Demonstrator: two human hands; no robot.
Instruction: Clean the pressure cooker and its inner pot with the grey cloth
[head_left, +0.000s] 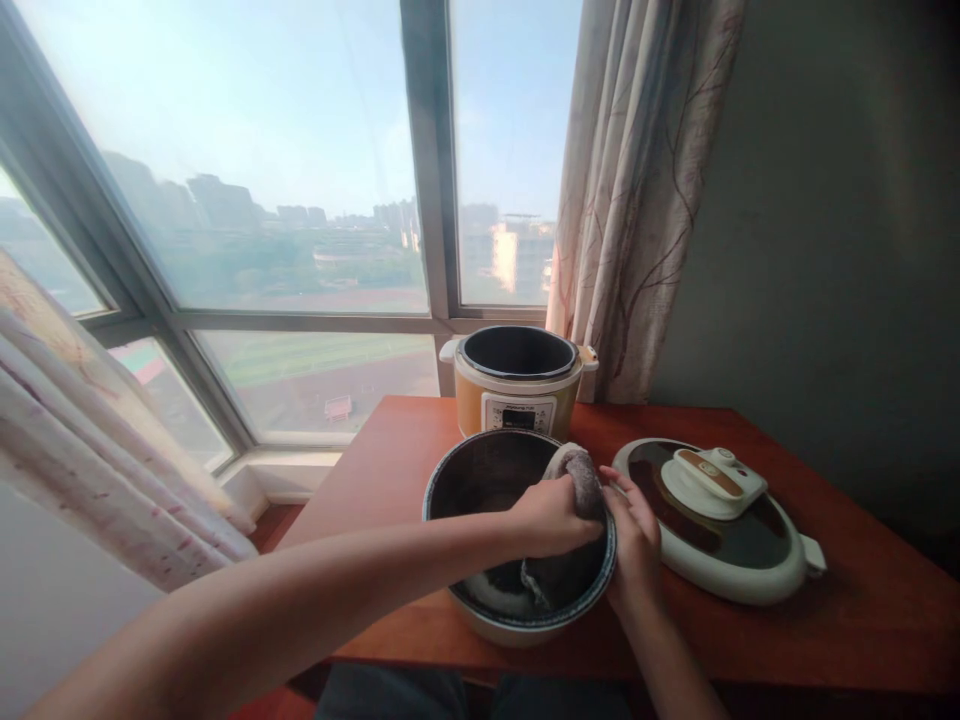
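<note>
A dark-lined inner pot (495, 470) is at the front of the table, its rim facing up toward me. My left hand (559, 515) reaches across it, fingers closed on a grey cloth (585, 485) bunched against the right inner wall. An end of the cloth hangs down inside the pot. My right hand (634, 520) grips the pot's right rim from outside, with the fingertips close to the cloth. Behind stands the pressure cooker body (517, 390), lidless, with its control panel facing me.
The cooker's lid (720, 520) lies on the right of the red-brown table (847, 620). A window (300, 200) and a curtain (645, 200) are behind the table, with another curtain (97, 450) at the left.
</note>
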